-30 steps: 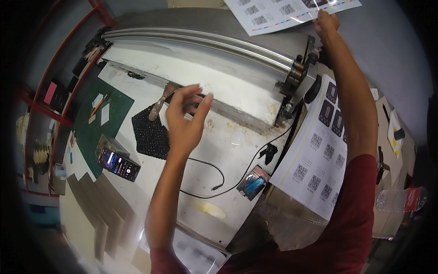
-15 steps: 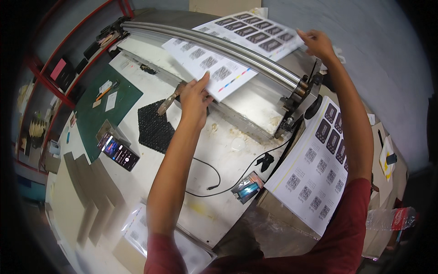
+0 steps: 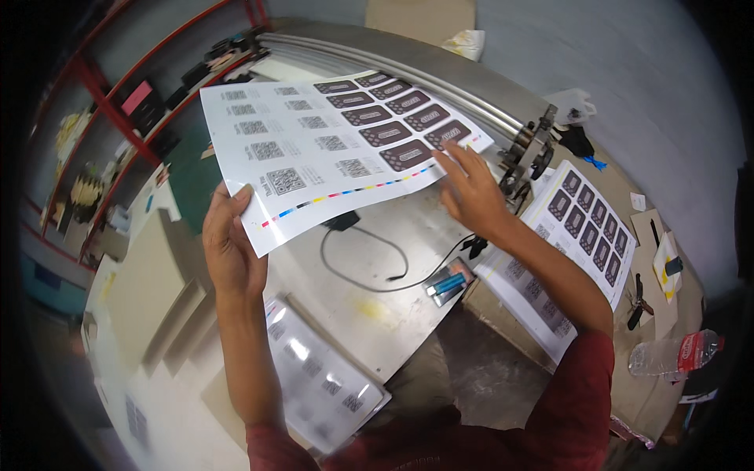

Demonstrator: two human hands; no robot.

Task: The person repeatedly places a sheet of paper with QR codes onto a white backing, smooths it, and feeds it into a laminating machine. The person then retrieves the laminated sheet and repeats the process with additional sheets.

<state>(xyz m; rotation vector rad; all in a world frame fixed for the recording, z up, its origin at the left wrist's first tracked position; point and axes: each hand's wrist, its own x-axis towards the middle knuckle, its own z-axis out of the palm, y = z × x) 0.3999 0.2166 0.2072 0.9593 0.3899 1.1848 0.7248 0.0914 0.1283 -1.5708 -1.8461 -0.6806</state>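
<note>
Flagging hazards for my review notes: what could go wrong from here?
The left hand pinches the printed sheet near one corner, so the paper might crease there. The sheet also bows and overlaps the metal rollers in this view, so its edge could catch on them.

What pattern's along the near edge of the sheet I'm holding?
A strip of small blocks, including red, blue and yellow; best in the head view.

Light: moderate, fairly even | Glare: white patches on glossy stack (image 3: 314,385), bright lines along metal rollers (image 3: 493,115) | Shadow: floor (image 3: 499,400) dim | Blur: lower-left boards (image 3: 145,290) soft, raised sheet (image 3: 326,145) fine print unreadable | Distortion: red shelf (image 3: 118,125) bowed, corners black
</note>
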